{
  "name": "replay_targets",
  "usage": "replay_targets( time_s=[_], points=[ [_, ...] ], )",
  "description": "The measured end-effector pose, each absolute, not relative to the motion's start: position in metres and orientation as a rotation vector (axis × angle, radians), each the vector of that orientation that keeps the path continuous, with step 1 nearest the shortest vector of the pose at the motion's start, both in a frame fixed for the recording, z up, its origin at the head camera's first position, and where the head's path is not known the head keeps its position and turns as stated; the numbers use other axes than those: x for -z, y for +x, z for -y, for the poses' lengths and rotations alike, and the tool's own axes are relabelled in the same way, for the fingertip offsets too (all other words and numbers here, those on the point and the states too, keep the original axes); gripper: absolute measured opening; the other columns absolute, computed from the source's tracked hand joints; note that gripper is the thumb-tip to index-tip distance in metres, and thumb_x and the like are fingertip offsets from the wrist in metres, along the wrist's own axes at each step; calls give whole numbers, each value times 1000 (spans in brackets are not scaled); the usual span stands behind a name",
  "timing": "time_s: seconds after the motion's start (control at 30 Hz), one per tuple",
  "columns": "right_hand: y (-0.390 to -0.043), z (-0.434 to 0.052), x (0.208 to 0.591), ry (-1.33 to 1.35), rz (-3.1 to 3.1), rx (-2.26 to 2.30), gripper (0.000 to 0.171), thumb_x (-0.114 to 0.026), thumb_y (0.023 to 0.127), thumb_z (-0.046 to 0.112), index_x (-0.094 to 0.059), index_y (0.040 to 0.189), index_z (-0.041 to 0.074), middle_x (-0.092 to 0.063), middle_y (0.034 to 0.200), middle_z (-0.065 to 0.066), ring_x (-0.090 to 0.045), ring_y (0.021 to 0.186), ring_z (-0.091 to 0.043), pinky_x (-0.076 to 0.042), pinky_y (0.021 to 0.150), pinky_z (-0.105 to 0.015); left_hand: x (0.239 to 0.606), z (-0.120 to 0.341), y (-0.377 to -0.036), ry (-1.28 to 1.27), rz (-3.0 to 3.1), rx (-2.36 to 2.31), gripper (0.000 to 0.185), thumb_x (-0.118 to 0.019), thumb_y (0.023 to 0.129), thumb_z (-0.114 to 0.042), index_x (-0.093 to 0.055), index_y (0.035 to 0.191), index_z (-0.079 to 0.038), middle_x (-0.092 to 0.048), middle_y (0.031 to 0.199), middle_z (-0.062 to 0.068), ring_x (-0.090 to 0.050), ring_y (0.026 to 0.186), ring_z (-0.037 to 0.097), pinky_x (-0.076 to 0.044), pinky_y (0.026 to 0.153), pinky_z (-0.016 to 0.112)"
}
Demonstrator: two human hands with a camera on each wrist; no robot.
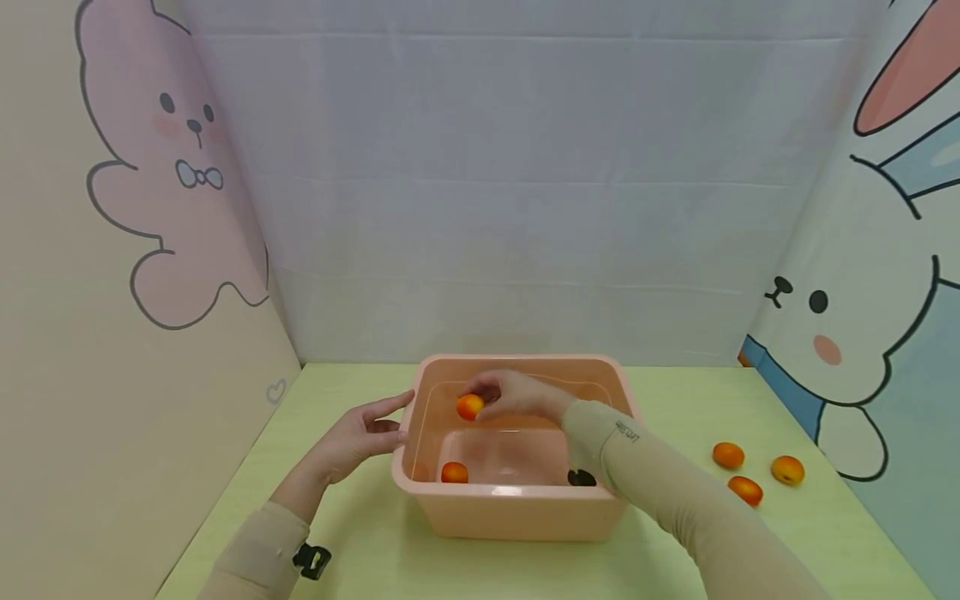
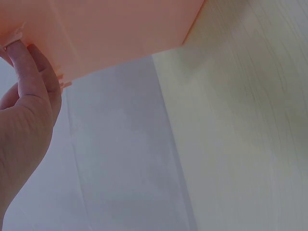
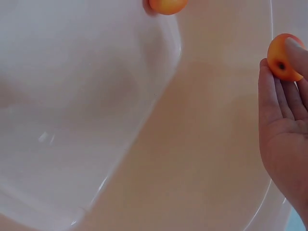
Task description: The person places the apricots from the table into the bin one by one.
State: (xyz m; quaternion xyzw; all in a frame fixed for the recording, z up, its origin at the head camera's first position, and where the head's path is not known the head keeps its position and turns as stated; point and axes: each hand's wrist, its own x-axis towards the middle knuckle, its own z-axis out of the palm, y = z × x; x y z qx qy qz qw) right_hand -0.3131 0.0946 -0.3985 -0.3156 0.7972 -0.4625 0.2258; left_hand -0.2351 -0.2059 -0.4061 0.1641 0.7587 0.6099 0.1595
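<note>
Tabletop (image 1: 360,533) bears three fruits (image 1: 746,490), in head view only; right hand (image 1: 517,395) pinches another (image 1: 470,407).

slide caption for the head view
Right hand holds a rounded orange fruit over a rectangular pink plastic basin, left hand gripping its rim.

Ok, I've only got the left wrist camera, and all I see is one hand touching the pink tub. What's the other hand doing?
Observer: The right hand is pinching a small orange-coloured fruit.
Operator: Cool! Is there anything lying in the tub? I can only see its outside.
Observer: Yes, a second fruit lies inside, near the left end of the side closest to the person.
Operator: And are there any more that aren't in it?
Observer: Yes, three more fruits lie on the table, to the right of the tub.
</note>
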Motion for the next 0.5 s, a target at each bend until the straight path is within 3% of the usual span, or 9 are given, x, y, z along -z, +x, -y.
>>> replay_targets(
  time_s=[0.13, 0.33, 0.5],
  points=[
    [-312, -96, 399, -849, -2180, 1281, 39, -73, 89, 4, -63, 127, 4, -65, 119, -5, -61, 108, -23, -51, 95, -32, 406, 205, -235, 474, -2169, -1737, 71, -73, 92, -14, -37, 153, -7, -46, 144, 24, -60, 104, 24, -54, 90, 35],
    [-312, -99, 395, -880, -2150, 1309, 48, -70, 92, 7, -55, 138, 0, -55, 138, -19, -51, 128, -33, -45, 103, -36, 408, 205, -236, 478, -2177, -1729, 72, -74, 91, -16, -38, 152, -7, -46, 145, 23, -61, 104, 24, -54, 90, 35],
    [-312, -102, 380, -938, -2152, 1342, 50, -67, 94, 8, -51, 141, 1, -51, 143, -20, -48, 131, -35, -44, 104, -37, 410, 205, -237, 473, -2192, -1727, 73, -75, 90, -18, -39, 152, -8, -44, 146, 22, -60, 104, 25, -54, 88, 34]
  ],
)
